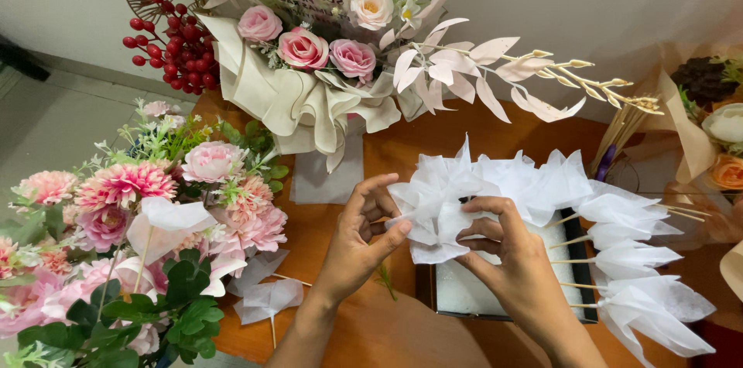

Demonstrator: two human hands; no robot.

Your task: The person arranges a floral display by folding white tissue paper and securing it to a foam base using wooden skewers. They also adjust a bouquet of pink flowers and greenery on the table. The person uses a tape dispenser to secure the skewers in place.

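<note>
White tissue paper [435, 209], folded into a ruffled, petal-like piece, sits between both hands just above the near left corner of a dark tray [576, 230]. The left hand [362, 230] pinches its lower left edge between thumb and curled fingers, and the right hand [499, 248] grips the same piece from the right, fingers bent over its underside. Whether a stick runs through this piece cannot be told.

Just beside it to the right, more white tissue pieces on thin wooden skewers [619, 256] stand stuck into a white foam block [464, 290] that fills the tray, their paper fanning out over the right edge. The tray rests on a brown wooden desk [402, 143].

On the desk left of the left hand lies one loose tissue piece on a stick [267, 300]. Farther left is a bunch of pink artificial flowers with green leaves [124, 213]. Behind the hands stands a bouquet of pink roses in cream wrapping [306, 66], with red berries [174, 39] at its left and pale leaf sprays [495, 66] reaching right. A bundle of bare skewers [619, 132] leans near the far right, beside another wrapped bouquet [716, 128].
</note>
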